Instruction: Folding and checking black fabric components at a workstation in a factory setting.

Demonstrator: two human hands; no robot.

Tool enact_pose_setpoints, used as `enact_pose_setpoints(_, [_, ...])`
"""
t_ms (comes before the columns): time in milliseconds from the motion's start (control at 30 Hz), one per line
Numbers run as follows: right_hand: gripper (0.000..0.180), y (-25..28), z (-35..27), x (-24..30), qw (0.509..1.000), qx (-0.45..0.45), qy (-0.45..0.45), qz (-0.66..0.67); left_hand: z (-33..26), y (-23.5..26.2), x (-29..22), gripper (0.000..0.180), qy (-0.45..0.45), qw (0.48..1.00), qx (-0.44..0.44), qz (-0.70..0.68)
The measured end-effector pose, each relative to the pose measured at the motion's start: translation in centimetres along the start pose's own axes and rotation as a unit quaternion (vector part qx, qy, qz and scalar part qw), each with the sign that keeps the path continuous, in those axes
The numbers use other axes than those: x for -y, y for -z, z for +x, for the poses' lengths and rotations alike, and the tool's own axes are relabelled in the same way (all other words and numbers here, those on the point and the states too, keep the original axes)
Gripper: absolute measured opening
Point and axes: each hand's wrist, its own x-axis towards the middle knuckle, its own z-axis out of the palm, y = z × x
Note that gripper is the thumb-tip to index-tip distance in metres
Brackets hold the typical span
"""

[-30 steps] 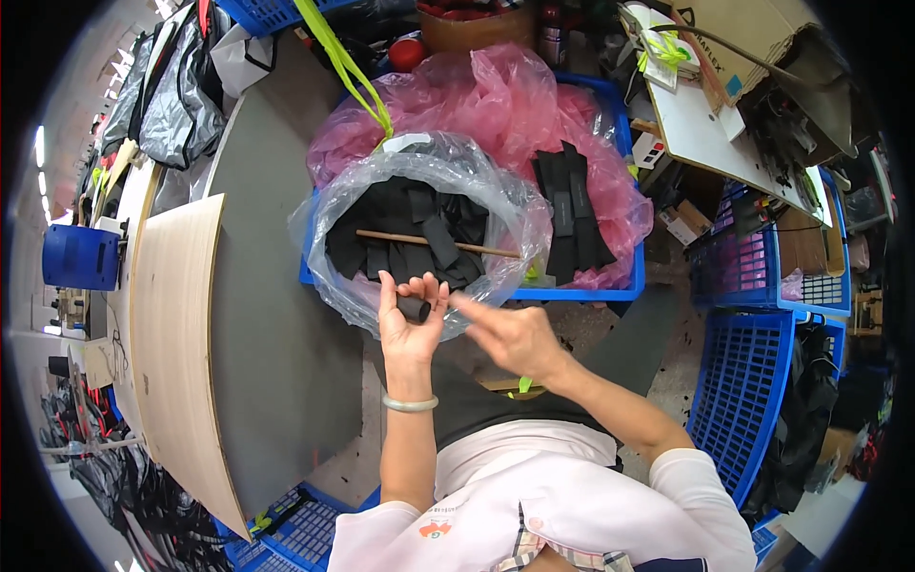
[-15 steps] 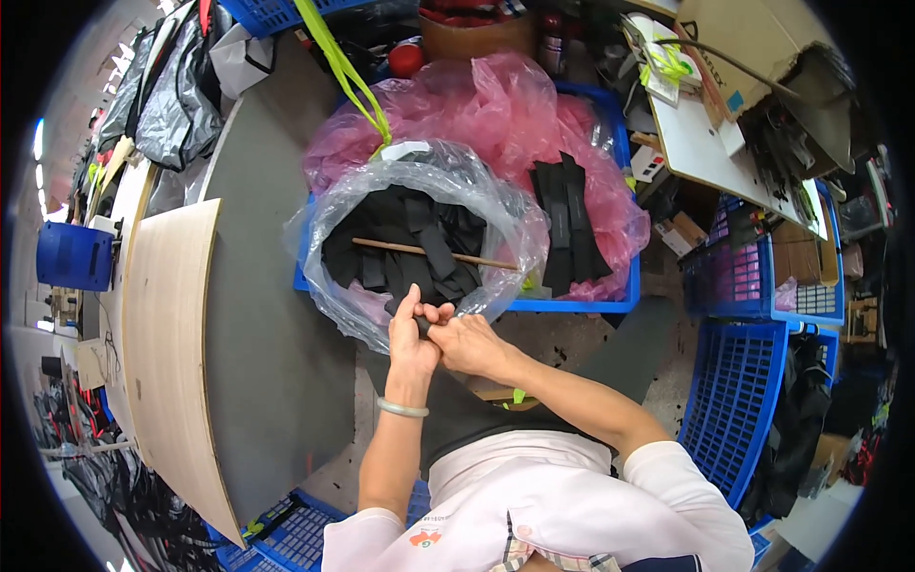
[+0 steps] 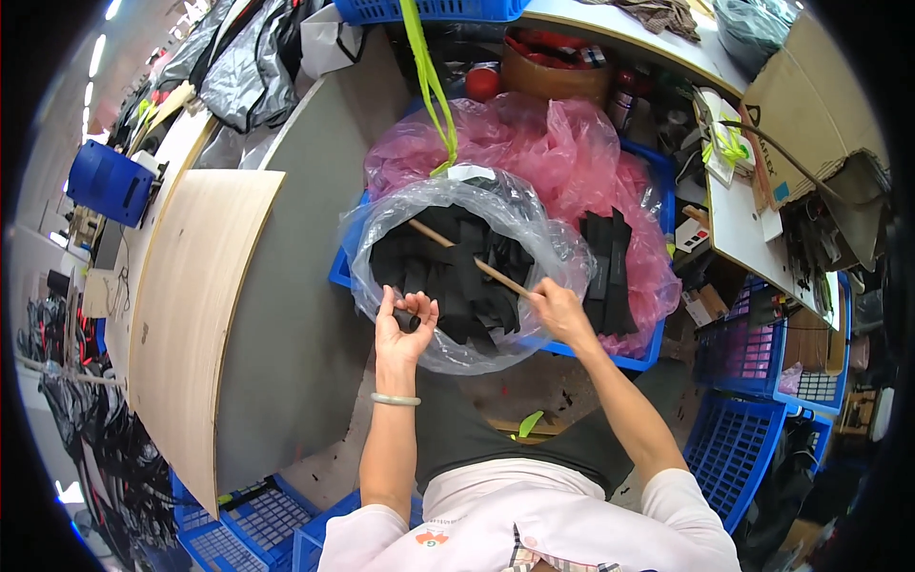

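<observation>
A clear plastic bag [image 3: 376, 205] with a rolled-open mouth holds a heap of black strips [image 3: 457, 310]. Across the heap slants a thin wooden stick [image 3: 505, 279]; one black strip crosses over its middle. My right hand [image 3: 560, 310] is closed round the stick's near right end, at the bag's rim. Over the bag's near left edge, my left hand [image 3: 402, 334] has its fingers curled round a small black piece, apparently a strip; much of that piece is hidden by the fingers.
The bag sits in a blue crate [image 3: 610, 357] beside pink plastic sheeting [image 3: 581, 143] and more black strips [image 3: 607, 267]. A yellow-green strap [image 3: 424, 76] hangs above it. To the left stand a grey panel [image 3: 295, 315] and a wooden board [image 3: 195, 315]; blue baskets [image 3: 734, 448] are at right.
My hands have come apart from their meeting place at the bag's near rim. The right hand has moved right and taken hold of the stick, which now slants more steeply.
</observation>
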Motion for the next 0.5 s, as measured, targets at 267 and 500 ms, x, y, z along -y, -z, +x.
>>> enact_pose_setpoints(267, [0.019,9.3,-14.2,1.6,0.981,-0.002,-0.060,0.182,-0.2,-1.2,-0.4,0.038,-0.011,0.998,0.017,-0.052])
enact_pose_setpoints(500, [0.020,9.6,-18.4,4.1,0.988,0.046,-0.040,0.141,-1.5,-2.4,0.9,0.041,0.046,0.996,0.064,-0.034])
